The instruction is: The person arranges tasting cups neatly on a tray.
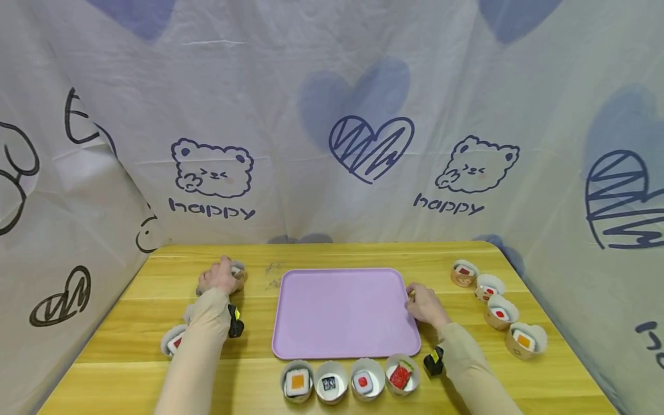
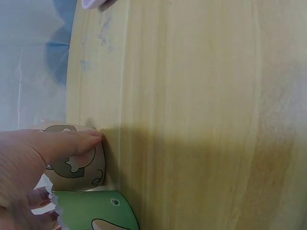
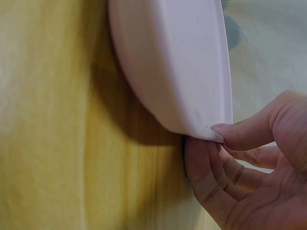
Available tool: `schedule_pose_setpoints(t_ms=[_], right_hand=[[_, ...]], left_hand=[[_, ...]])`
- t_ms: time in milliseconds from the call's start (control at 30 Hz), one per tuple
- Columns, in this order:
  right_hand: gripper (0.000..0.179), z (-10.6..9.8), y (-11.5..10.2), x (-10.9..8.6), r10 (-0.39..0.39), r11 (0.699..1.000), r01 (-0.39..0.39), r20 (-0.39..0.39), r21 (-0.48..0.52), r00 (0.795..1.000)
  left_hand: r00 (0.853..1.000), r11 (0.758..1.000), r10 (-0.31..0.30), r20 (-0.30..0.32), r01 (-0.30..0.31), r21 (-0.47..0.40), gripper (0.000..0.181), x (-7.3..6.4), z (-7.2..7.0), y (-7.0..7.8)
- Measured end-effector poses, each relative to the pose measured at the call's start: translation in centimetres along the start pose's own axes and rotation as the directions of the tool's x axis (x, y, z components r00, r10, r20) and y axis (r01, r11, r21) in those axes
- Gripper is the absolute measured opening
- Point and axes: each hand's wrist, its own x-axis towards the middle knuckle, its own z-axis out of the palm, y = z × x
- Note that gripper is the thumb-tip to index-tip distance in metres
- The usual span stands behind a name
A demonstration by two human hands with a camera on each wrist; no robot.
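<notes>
At the back left of the table, my left hand (image 1: 220, 278) grips a tan paper cup (image 2: 79, 175) with a printed cartoon. Its thumb lies along the cup's outer wall, while the other fingers are partly hidden behind the cups. A green paper cup (image 2: 96, 211) stands right beside the tan one. On the other side, my right hand (image 1: 426, 304) pinches the right edge of a lilac tray (image 1: 344, 314). In the right wrist view the thumb is on top of the tray's rim (image 3: 211, 132) and the fingers are underneath.
In front of the tray stands a row of several paper cups holding toy sushi, including a cup (image 1: 297, 381) with an orange-topped piece. More such cups, one with a red piece (image 1: 464, 272), line the right side. Another cup (image 1: 173, 341) sits beside my left forearm. Printed cloth surrounds the table.
</notes>
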Motion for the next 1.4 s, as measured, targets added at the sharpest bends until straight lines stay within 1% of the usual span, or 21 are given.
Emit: schedule_pose_setpoints(t_ms=[200,400,633,800,900,967,1167,1333,1400], right_hand=[[0.031,-0.05,-0.08,-0.01,0.009,1.000,-0.009,-0.001,-0.003,1.000],[0.032,-0.04,-0.11,-0.19,0.023,1.000,-0.023,0.012,0.006,1.000],[0.032,0.08,0.02,-0.12,0.011,1.000,-0.011,0.000,0.001,1.000],[0.032,0.05,0.10,-0.11,-0.002,1.000,0.002,-0.004,-0.001,1.000],[0.032,0.08,0.12,-0.14,-0.005,1.000,0.005,-0.003,0.003,1.000],[0.032,0.09,0.13,-0.13,-0.006,1.000,0.006,-0.005,0.004,1.000],[0.033,0.13,0.15,-0.12,-0.011,1.000,0.011,-0.009,0.008,1.000],[0.033,0.13,0.13,-0.20,-0.015,1.000,0.015,-0.013,0.012,1.000],[0.033,0.10,0.09,-0.24,-0.016,1.000,0.017,-0.014,0.014,1.000]], left_hand=[[0.999,0.999,0.044,-0.030,-0.044,0.017,0.061,-0.16,-0.03,-0.07],[0.995,0.996,0.084,-0.046,-0.083,0.037,0.058,-0.04,0.35,0.00],[0.991,0.993,0.118,-0.061,-0.118,0.000,0.056,-0.24,0.48,0.25],[0.991,0.992,0.113,-0.077,-0.117,-0.054,0.056,-0.23,0.41,0.26],[0.988,0.988,0.111,-0.104,-0.121,-0.095,0.055,-0.20,0.40,0.17],[0.984,0.985,0.111,-0.137,-0.127,-0.116,0.054,-0.17,0.41,0.15],[0.962,0.977,0.111,-0.251,-0.152,-0.148,0.054,-0.16,0.50,0.35],[0.944,0.974,0.122,-0.305,-0.173,-0.144,0.058,-0.09,0.48,0.67],[0.940,0.973,0.125,-0.317,-0.179,-0.148,0.058,-0.10,0.41,0.84]])
